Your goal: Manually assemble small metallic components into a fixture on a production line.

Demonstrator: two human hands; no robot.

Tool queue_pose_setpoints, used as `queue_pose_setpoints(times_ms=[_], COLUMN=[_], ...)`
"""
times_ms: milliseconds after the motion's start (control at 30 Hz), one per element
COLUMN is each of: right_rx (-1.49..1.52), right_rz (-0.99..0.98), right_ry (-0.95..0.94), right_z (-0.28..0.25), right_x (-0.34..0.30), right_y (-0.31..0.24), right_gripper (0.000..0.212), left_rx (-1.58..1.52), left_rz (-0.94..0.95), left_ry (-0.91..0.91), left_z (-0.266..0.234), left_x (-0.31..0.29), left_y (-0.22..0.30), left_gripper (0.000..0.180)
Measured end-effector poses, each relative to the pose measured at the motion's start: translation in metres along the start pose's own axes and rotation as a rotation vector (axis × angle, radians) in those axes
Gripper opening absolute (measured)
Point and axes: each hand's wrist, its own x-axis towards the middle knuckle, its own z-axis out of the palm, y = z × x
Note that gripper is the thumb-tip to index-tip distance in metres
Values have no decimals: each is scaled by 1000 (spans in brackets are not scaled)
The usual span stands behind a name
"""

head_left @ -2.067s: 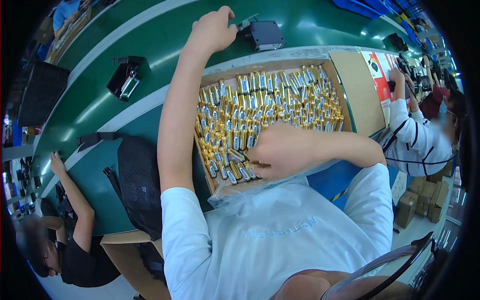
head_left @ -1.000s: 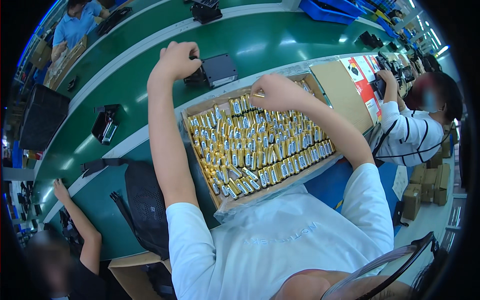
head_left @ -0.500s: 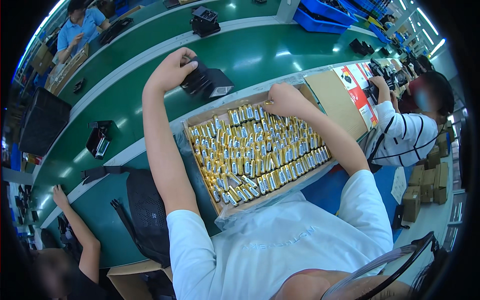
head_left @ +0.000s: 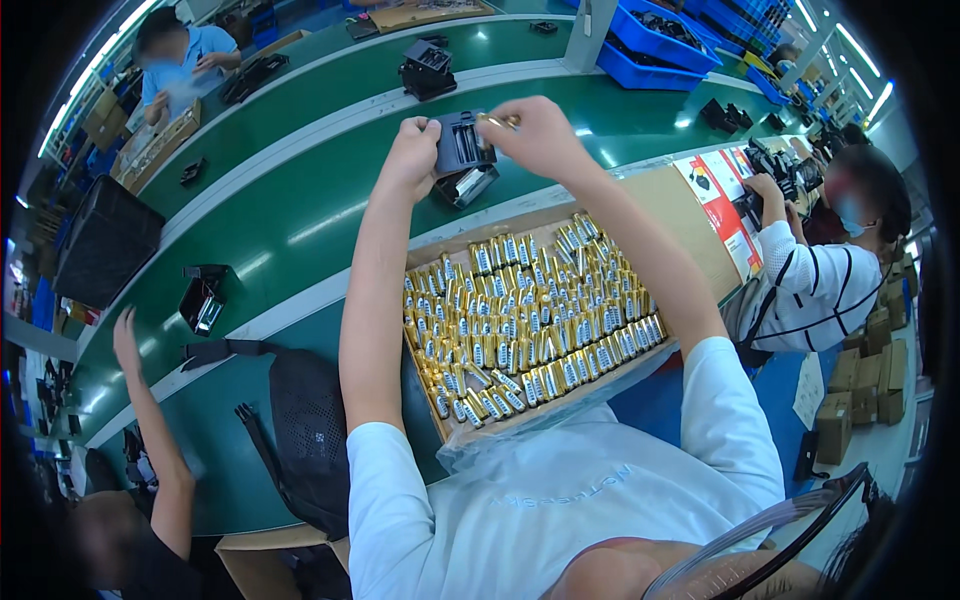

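Note:
My left hand (head_left: 412, 156) is closed on the edge of a black device housing (head_left: 452, 142) with its slotted battery compartment facing up. Just right of it, my right hand (head_left: 540, 138) pinches gold-ended batteries (head_left: 497, 121) at the compartment; their exact number is blurred. Directly below the housing lies a black part with a shiny clear panel (head_left: 468, 186); whether the two are joined I cannot tell. Nearer to me, a shallow cardboard tray (head_left: 425, 408) lined with plastic holds rows of gold and white batteries (head_left: 530, 310).
Another black device (head_left: 203, 300) lies on the green bench at left, near a black backpack (head_left: 305, 420). More black devices (head_left: 428, 68) sit beyond the bench divider. Blue bins (head_left: 655, 65) stand far right. Co-workers sit at left and right; one reaches an arm (head_left: 160, 450) in.
My right hand has left the tray with batteries and moved up to the housing. My left hand has shifted right, and the housing's compartment now faces up.

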Motion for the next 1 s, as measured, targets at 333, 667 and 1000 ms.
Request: queue_pose_setpoints(times_ms=[333, 667, 1000], right_rx=[-207, -69, 110], right_rz=[-34, -372, -250], right_ry=[-78, -1, 24], right_z=[40, 56, 57], right_x=[39, 14, 28], right_y=[-8, 14, 27], right_gripper=[33, 23, 34], left_rx=[-392, -200, -297], left_rz=[-3, 46, -27], left_ry=[1, 206, 114], left_z=[-16, -28, -20], left_x=[17, 26, 23], left_y=[-21, -33, -32], left_gripper=[36, 46, 62])
